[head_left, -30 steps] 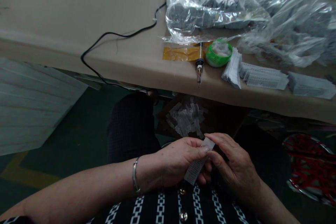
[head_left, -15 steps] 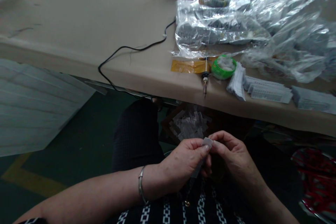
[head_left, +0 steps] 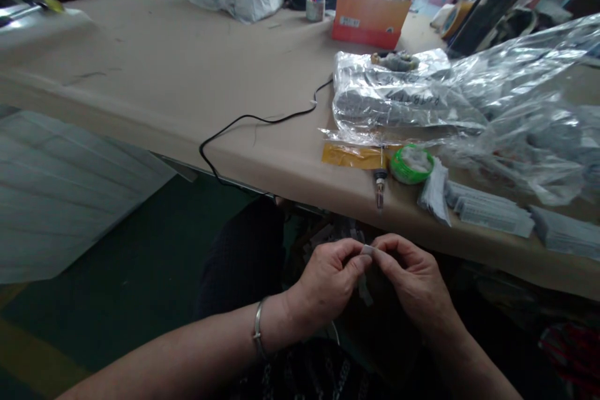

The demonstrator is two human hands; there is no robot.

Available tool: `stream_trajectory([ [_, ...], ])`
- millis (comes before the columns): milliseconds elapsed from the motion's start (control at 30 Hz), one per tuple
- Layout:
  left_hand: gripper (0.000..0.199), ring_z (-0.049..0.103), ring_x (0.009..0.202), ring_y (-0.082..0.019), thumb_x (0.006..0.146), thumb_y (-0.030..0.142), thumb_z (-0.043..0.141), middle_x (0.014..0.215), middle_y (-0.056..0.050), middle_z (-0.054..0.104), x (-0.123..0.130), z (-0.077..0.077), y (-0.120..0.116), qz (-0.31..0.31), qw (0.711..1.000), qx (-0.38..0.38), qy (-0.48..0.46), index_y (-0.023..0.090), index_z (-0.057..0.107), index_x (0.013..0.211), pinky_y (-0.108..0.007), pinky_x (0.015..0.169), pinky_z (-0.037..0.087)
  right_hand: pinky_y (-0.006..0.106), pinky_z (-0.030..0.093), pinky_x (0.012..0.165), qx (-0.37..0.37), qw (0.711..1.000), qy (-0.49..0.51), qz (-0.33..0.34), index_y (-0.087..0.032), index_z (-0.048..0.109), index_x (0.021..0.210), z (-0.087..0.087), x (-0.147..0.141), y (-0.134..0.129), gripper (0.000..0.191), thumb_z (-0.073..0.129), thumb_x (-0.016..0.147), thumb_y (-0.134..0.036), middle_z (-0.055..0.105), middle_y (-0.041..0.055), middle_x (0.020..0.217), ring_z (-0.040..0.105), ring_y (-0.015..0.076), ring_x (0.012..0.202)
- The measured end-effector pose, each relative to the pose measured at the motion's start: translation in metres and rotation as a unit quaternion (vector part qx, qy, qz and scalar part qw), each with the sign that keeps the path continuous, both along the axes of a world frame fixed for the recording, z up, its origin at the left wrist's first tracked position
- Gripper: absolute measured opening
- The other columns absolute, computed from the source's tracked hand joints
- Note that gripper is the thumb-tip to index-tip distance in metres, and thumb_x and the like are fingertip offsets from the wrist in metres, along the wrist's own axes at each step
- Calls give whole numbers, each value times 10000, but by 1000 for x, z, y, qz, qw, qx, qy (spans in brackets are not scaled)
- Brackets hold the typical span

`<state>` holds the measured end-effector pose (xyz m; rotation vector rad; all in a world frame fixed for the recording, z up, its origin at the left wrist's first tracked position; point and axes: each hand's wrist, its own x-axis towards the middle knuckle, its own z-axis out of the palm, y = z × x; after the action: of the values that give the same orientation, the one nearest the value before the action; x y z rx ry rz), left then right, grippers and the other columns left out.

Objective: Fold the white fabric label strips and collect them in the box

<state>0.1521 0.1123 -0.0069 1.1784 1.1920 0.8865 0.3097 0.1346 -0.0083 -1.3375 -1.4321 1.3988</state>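
Over my lap, below the table edge, my left hand (head_left: 330, 281) pinches a small whitish label strip (head_left: 367, 250) between thumb and fingers. Its lower part hangs beneath the fingers. My right hand (head_left: 415, 275) is closed on the strip's other side, thumb and index fingertips meeting at it. The two hands nearly touch. Behind them, under the table, lie many pale strips (head_left: 323, 236), partly hidden by my left hand. Stacks of printed labels (head_left: 492, 209) rest along the table's front edge at the right.
A pen-like tool with a metal tip (head_left: 379, 190) juts over the table edge (head_left: 300, 184), beside a green-rimmed round container (head_left: 411, 164) and amber tape (head_left: 352, 155). A black cable (head_left: 244, 117) crosses the table. Clear plastic bags (head_left: 407, 97) and an orange box (head_left: 369, 20) lie farther back.
The view has tilted up, showing more of the table's far side. Less of the strip shows above my fingertips, and its hanging part has shifted right.
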Motion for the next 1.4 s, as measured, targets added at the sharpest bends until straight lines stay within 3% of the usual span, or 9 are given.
stream_trajectory([
  [167,166,597,739,-127,870,244,523,804,-15,673,-3,2,21,17,991,114,73,170,670,887,-216,702,446,202,422,526,41,998,-52,-14,-168,622,736,2,-3,15,178,635,768,-343,561,-16,652,499,107,576],
  [567,208,601,706,-138,900,266,469,773,-29,670,-3,5,42,1,956,218,195,186,651,838,-238,680,444,193,385,493,132,983,-122,-33,-184,607,757,3,-1,25,120,593,802,-294,534,-37,614,472,94,534],
  [833,201,581,683,-138,898,264,467,745,-29,648,-3,7,46,-7,950,227,212,187,631,810,-241,660,419,195,393,542,197,968,-154,-27,-190,602,775,2,-1,29,92,569,830,-256,544,-40,650,492,91,576],
  [1400,229,564,693,-132,917,266,436,747,-19,638,-1,2,53,1,948,238,211,190,617,799,-231,672,418,205,417,582,212,965,-151,-27,-187,596,785,2,0,35,99,560,837,-263,561,-30,680,516,101,602],
])
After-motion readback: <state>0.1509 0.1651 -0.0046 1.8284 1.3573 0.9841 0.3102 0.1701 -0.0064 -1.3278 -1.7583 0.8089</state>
